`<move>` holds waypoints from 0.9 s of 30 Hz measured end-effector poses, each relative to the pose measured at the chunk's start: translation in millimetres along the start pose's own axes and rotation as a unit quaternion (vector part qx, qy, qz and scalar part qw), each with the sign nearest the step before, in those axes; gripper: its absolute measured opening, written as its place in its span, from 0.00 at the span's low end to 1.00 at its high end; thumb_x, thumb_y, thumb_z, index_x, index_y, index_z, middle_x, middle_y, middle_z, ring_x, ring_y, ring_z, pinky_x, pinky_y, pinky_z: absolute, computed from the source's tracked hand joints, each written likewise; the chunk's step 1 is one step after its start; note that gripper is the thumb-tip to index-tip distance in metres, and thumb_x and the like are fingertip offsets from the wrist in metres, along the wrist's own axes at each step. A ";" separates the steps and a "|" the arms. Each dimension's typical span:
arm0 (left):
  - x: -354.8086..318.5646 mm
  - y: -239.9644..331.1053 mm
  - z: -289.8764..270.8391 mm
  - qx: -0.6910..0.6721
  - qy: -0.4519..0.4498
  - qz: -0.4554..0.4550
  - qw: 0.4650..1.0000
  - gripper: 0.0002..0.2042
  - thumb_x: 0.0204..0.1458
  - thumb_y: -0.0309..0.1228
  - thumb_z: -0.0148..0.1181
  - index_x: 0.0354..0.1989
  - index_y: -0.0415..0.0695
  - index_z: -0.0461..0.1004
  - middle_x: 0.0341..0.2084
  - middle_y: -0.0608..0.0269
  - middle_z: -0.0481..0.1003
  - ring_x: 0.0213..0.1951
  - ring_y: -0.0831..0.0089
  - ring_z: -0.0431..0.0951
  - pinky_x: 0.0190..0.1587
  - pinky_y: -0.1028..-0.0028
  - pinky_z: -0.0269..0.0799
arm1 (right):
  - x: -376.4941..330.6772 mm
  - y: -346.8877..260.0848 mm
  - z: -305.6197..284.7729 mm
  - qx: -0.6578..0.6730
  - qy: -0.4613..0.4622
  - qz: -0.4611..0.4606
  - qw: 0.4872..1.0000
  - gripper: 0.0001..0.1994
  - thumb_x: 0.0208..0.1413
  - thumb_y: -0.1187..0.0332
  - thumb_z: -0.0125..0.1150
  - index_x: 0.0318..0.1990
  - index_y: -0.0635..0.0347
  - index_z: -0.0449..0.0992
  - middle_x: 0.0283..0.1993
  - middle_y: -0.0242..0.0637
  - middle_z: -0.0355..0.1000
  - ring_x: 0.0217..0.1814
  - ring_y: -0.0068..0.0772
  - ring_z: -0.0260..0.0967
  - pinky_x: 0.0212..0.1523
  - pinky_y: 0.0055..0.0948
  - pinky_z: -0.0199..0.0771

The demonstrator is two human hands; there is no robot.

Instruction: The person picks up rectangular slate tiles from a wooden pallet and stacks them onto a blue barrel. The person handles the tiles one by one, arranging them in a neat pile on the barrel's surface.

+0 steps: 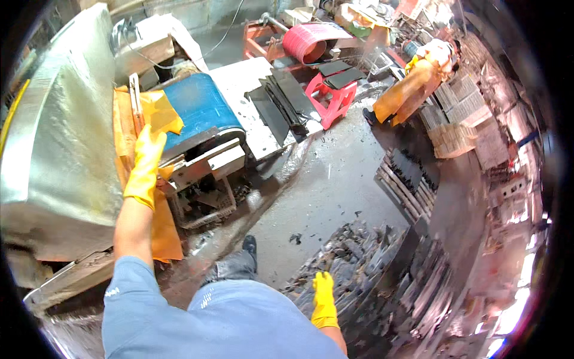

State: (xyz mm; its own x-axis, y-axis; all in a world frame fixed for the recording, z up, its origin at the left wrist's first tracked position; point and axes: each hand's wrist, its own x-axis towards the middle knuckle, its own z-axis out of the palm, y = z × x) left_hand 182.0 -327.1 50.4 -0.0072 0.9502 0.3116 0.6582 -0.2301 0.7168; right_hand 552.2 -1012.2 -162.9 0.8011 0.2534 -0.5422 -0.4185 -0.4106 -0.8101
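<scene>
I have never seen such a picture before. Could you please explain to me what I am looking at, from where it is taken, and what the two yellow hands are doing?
The picture comes from a wide-angle camera worn on a person's head, looking down, so straight edges look bent. You see the person's own arms in a blue shirt, both hands in yellow rubber gloves. The left hand reaches up to the edge of a machine with a blue belt, beside yellow-orange sheets; it seems to touch them, but a grip cannot be seen. The right hand hangs low over a pile of dark flat slabs on the wet floor, fingers spread, holding nothing. More dark slabs lie on the machine's white table beyond the belt. Further off, another person in orange clothing bends near a red stool.
</scene>
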 end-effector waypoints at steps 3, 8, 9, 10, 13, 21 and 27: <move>59.1 -30.4 0.6 0.080 0.009 -0.048 0.996 0.39 0.58 0.47 0.71 0.72 0.35 0.67 0.66 0.38 0.73 0.68 0.47 0.73 0.71 0.60 0.67 | -8.7 -55.8 16.6 -0.051 0.008 0.109 0.993 0.30 0.69 0.61 0.68 0.72 0.62 0.66 0.50 0.36 0.78 0.38 0.26 0.76 0.36 0.25 0.77; 109.4 -66.6 14.5 0.109 0.023 -0.162 0.981 0.27 0.59 0.41 0.71 0.64 0.43 0.74 0.53 0.44 0.82 0.54 0.50 0.82 0.57 0.58 0.75 | 27.1 -151.9 64.0 -0.071 0.012 0.080 0.994 0.31 0.69 0.63 0.67 0.72 0.69 0.65 0.52 0.40 0.79 0.40 0.27 0.75 0.37 0.27 0.77; 118.1 -61.8 24.5 0.098 0.012 -0.192 0.976 0.26 0.59 0.41 0.71 0.63 0.43 0.75 0.52 0.44 0.82 0.53 0.50 0.82 0.56 0.57 0.75 | 33.1 -181.0 78.5 -0.071 -0.001 0.068 0.995 0.32 0.68 0.64 0.68 0.73 0.72 0.64 0.53 0.43 0.78 0.39 0.28 0.75 0.37 0.28 0.77; 128.7 -62.6 32.5 0.088 0.003 -0.224 0.971 0.25 0.59 0.40 0.71 0.62 0.42 0.75 0.51 0.44 0.82 0.52 0.50 0.83 0.56 0.57 0.76 | 78.6 -156.6 74.1 -0.093 -0.008 0.004 0.996 0.32 0.68 0.64 0.68 0.73 0.71 0.65 0.58 0.46 0.78 0.48 0.33 0.78 0.47 0.31 0.80; 138.5 -91.0 15.6 0.058 -0.013 -0.205 0.977 0.30 0.56 0.45 0.72 0.61 0.39 0.73 0.50 0.38 0.82 0.54 0.41 0.82 0.55 0.53 0.77 | 108.9 -234.8 165.9 -0.143 -0.086 -0.056 0.984 0.31 0.68 0.64 0.68 0.73 0.69 0.66 0.65 0.52 0.75 0.64 0.40 0.75 0.64 0.35 0.75; 129.3 -81.3 35.4 0.287 0.029 -0.286 0.914 0.41 0.56 0.41 0.73 0.75 0.39 0.61 0.51 0.38 0.80 0.53 0.39 0.81 0.57 0.52 0.77 | 150.1 -412.2 468.6 -0.368 -0.383 -0.341 0.776 0.34 0.64 0.62 0.71 0.73 0.69 0.66 0.72 0.59 0.69 0.75 0.59 0.66 0.75 0.48 0.64; 136.2 -65.7 40.7 0.220 0.063 -0.273 0.934 0.39 0.54 0.35 0.73 0.73 0.33 0.64 0.55 0.33 0.78 0.56 0.37 0.79 0.59 0.53 0.76 | 122.0 -490.5 726.7 -0.350 -0.509 -0.637 0.461 0.37 0.56 0.62 0.76 0.71 0.67 0.69 0.73 0.64 0.65 0.75 0.68 0.62 0.76 0.56 0.61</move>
State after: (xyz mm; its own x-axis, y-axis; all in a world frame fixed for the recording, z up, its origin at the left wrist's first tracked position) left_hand 168.4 -174.0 20.3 -0.5034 0.8616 0.0651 0.7759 0.4176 0.4728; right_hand 544.3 -143.4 6.3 -0.5601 0.8126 0.1609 0.6404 0.5479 -0.5382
